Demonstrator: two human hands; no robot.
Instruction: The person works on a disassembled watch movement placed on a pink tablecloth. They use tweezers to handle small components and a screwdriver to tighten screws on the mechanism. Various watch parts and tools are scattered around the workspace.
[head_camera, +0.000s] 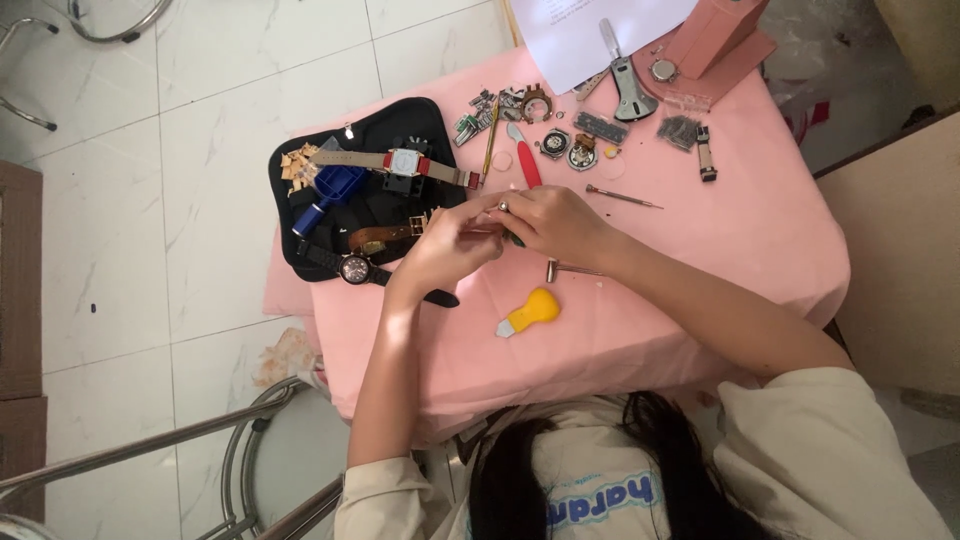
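Note:
My left hand (448, 243) and my right hand (556, 224) meet over the middle of the pink-covered table (700, 240). Their fingertips pinch together around a small part (504, 207) with a round silver end. A dark bit shows under the fingers; what it is stays hidden. Just below my right wrist lies a small metal hammer (566, 270). A yellow-handled case knife (529, 312) rests nearer the front edge.
A black tool pouch (420, 125) at the left holds a blue tool (333, 190), a square white-faced watch (405, 162), a brown-strapped watch (385, 237) and a black watch (355, 268). Loose watch parts, a red-handled tool (523, 160), a screwdriver (620, 196), white paper (600, 25) and a pink stand (715, 40) lie farther back.

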